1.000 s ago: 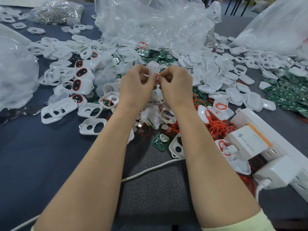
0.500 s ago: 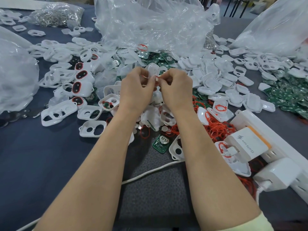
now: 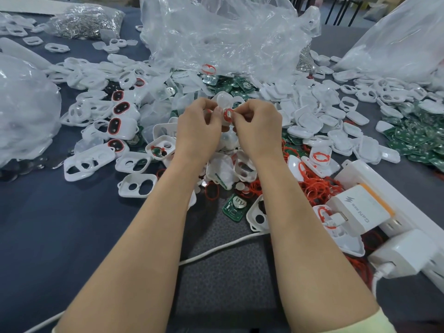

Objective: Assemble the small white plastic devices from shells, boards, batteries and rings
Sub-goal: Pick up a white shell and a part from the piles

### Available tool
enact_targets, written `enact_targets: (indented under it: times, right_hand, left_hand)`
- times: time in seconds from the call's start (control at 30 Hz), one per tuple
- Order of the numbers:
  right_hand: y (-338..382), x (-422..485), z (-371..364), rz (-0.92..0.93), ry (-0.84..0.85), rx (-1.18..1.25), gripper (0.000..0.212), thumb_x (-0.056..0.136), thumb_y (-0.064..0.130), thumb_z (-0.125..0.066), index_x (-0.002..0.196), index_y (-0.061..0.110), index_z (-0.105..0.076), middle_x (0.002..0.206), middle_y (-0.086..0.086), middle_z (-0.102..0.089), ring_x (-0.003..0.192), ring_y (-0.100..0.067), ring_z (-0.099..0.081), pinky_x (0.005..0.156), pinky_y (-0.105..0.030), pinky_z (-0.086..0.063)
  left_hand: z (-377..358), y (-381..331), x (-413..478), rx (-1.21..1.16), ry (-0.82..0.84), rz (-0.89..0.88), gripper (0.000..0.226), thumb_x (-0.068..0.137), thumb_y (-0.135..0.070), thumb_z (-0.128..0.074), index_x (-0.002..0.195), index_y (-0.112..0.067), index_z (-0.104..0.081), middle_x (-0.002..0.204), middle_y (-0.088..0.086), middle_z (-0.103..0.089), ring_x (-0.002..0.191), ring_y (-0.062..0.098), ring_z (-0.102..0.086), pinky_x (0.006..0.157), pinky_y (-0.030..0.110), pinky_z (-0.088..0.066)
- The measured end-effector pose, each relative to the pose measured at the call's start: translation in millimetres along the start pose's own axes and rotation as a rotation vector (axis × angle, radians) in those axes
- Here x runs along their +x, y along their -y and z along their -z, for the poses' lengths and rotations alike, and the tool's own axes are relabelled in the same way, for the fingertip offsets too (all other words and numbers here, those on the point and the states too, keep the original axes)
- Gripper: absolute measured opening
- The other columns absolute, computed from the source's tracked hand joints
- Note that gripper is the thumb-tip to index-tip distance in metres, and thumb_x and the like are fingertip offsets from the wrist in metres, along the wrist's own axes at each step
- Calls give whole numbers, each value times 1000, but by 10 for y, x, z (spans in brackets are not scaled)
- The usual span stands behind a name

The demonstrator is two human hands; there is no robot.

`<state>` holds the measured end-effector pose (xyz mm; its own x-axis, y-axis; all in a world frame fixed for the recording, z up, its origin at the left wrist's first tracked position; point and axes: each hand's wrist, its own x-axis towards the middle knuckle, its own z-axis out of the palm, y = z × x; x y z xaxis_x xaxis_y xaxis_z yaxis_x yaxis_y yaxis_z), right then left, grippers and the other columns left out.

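Observation:
My left hand [image 3: 198, 127] and my right hand [image 3: 258, 126] meet above the middle of the pile, fingertips pinching one small white round piece with a red ring [image 3: 228, 115] on it. A clear white shell [image 3: 224, 99] shows just behind my fingers. White shells [image 3: 137, 186] lie scattered to the left, some fitted with red rings [image 3: 114, 126]. Loose red rings [image 3: 317, 188] heap at the right of my right wrist. A green board [image 3: 236, 205] with a round battery holder lies between my forearms. More green boards [image 3: 413, 138] sit at the far right.
Large clear plastic bags [image 3: 223, 37] stand at the back, left and right. A white power strip [image 3: 374, 179] with a white charger [image 3: 360, 210] lies at the right. A white cable [image 3: 216, 251] crosses the dark cloth under my arms. A bag of metal parts [image 3: 84, 20] sits far left.
Both hands have stayed together over the pile, working the small piece; the red ring now shows clearly between the fingertips.

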<state>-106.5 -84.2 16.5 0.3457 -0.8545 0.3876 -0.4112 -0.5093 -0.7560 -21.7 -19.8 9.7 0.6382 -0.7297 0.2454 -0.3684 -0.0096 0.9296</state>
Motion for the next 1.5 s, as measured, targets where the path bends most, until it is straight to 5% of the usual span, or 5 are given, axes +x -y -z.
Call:
enact_targets:
  times: [0.43,0.77,1.17,1.3,1.5]
  right_hand:
    - [8,2,5,-13,-22,-33,12,89,10,-61,88,3,-71,83,-8,-70,82,-20,-64,79,-33,-50]
    - [13,-3,-24,-40,-25,-26,12,88,9,-61,87,2,-71,83,-11,-70,83,-23,-64,78,-32,-49]
    - [37,-19,-57,14,-17,-114,14,91,13,-58,86,5,-68,82,-9,-68,83,-23,-61,77,-36,-47]
    - [10,7,-6,-37,-20,84,9,88,15,-66,84,8,-71,76,-2,-67,76,-17,-65,75,-30,-53]
    - [-120,65,61,-294,261,579,11,93,18,-61,93,11,-70,76,1,-66,65,-6,-57,67,-23,-47]
  left_hand:
    - [-21,-2,24,55,19,-34,10,96,-25,-57,99,-16,-57,86,2,-73,82,14,-71,83,40,-57]
    - [-24,23,19,189,-21,-102,14,92,-28,-63,92,-19,-52,69,-10,-63,60,-5,-57,57,9,-41]
    - [-35,44,5,55,-33,-54,9,94,-22,-61,94,-15,-55,75,-4,-70,63,0,-64,68,23,-52]
    - [5,41,31,-130,9,17,5,96,-15,-58,94,-14,-53,86,6,-74,79,15,-73,80,34,-58]
    - [84,-1,13,-418,84,98,9,97,-10,-56,92,-18,-58,72,-7,-74,75,11,-73,67,19,-55]
